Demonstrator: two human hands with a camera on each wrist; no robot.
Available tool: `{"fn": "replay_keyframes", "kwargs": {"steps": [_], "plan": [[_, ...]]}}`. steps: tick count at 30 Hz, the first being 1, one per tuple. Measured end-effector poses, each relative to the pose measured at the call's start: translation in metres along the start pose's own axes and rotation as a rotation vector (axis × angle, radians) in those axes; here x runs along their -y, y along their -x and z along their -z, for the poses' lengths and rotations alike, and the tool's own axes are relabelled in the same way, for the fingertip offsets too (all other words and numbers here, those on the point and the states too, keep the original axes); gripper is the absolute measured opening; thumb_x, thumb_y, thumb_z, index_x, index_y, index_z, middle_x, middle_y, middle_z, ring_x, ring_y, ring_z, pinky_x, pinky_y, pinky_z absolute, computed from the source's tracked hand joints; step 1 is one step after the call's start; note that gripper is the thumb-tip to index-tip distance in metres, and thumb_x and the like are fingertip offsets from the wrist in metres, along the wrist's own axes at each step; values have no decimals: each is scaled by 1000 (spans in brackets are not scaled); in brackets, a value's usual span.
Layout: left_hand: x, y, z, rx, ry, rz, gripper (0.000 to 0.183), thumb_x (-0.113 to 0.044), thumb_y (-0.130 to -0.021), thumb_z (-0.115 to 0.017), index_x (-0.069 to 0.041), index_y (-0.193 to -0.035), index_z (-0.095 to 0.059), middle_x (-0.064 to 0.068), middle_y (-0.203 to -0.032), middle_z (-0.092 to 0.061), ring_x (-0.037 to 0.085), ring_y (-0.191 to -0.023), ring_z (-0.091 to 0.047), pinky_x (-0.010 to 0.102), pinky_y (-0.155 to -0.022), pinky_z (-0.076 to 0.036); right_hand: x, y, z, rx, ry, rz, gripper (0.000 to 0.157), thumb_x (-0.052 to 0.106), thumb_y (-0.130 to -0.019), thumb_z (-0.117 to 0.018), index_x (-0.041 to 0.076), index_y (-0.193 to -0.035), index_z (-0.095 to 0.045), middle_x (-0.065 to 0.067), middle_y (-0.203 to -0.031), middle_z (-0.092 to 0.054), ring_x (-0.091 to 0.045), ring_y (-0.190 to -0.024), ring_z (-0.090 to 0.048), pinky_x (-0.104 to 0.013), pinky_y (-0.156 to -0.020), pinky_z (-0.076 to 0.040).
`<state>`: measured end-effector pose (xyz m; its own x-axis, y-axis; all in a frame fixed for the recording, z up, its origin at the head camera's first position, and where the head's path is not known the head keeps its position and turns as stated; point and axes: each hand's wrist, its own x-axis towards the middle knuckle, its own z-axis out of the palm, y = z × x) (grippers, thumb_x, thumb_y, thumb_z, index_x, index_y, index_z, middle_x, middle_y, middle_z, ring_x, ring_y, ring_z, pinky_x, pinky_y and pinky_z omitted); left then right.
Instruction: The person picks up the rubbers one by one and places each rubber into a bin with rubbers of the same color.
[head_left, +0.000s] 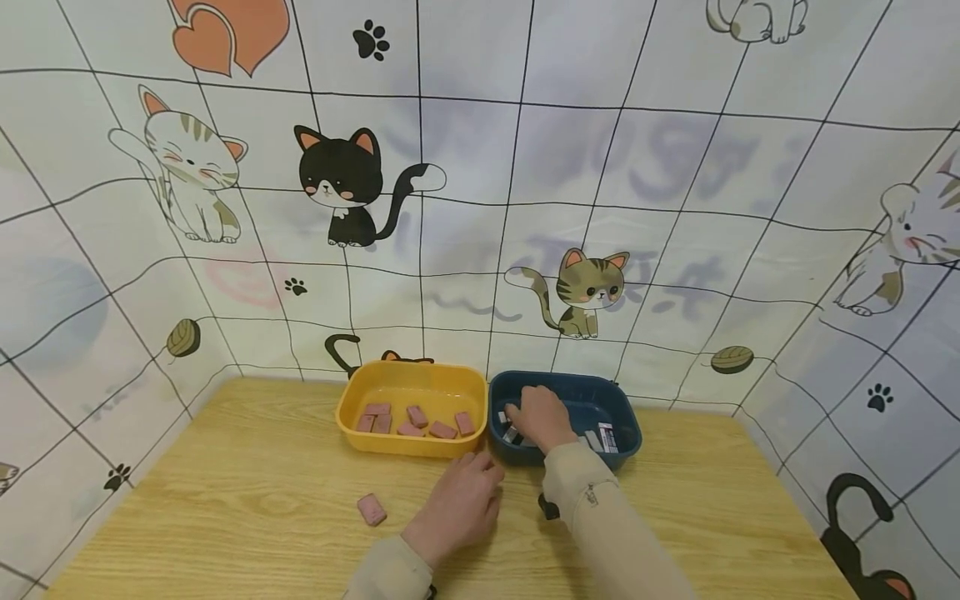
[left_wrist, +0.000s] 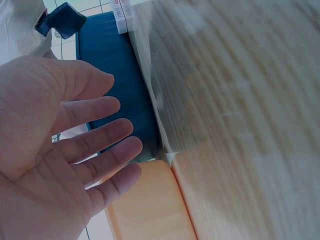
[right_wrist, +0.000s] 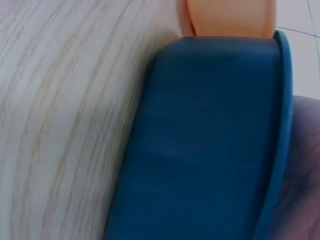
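My right hand [head_left: 543, 418] reaches into the blue bin [head_left: 630, 417], over small white and dark pieces at its left end. The right wrist view shows the bin's outer wall [right_wrist: 200, 140] hiding most of that hand, so I cannot see whether its fingers hold anything. My left hand [head_left: 459, 502] hovers near the table in front of the bins, palm bare and fingers loosely spread in the left wrist view. Small pink blocks [head_left: 442, 430] lie scattered in the yellow bin [head_left: 412, 373]. One more pink block [head_left: 371, 509] rests on the table, left of my left hand.
The two bins stand side by side on the wooden table [head_left: 247, 500], near the cat-print backdrop [head_left: 465, 233]. A white labelled block [head_left: 607, 437] leans at the blue bin's right front. A dark strap piece [head_left: 548, 507] shows by the right sleeve.
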<state>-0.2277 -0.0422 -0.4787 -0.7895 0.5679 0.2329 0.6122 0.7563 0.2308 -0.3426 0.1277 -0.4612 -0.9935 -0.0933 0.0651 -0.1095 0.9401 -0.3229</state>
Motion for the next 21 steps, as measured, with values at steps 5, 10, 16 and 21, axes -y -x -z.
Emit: {"fn": "replay_keyframes", "kwargs": {"steps": [5, 10, 16, 21], "plan": [[5, 3, -1, -49, -25, -15, 19, -12, -88, -74, -7, -106, -75, 4, -104, -66, 18, -95, -61, 36, -86, -54, 1, 8, 5, -10, 35, 34, 37, 25, -98, -67, -6, -116, -68, -19, -106, -66, -32, -94, -64, -49, -88, -56], [10, 6, 0, -88, -31, -18, 17, -11, -86, -74, -7, -103, -74, 4, -102, -66, 19, -95, -62, 38, -87, -54, 0, 19, 7, -51, 28, 78, 31, 24, -97, -68, -4, -111, -69, -17, -103, -65, -31, -93, -63, -48, -87, -56], [13, 11, 5, -109, -23, 2, 14, -10, -86, -75, -7, -100, -73, 3, -98, -64, 17, -91, -60, 38, -86, -54, -2, 31, 7, -125, -8, 112, 27, 24, -97, -68, -1, -107, -69, -15, -102, -65, -31, -93, -63, -48, -87, -55], [15, 15, 11, -143, -13, 16, 15, -7, -85, -76, -4, -100, -73, 4, -98, -64, 18, -89, -60, 39, -83, -54, -3, 43, 7, -194, -50, 131, 25, 23, -97, -68, -1, -104, -70, -15, -102, -64, -32, -92, -63, -49, -85, -55]]}}
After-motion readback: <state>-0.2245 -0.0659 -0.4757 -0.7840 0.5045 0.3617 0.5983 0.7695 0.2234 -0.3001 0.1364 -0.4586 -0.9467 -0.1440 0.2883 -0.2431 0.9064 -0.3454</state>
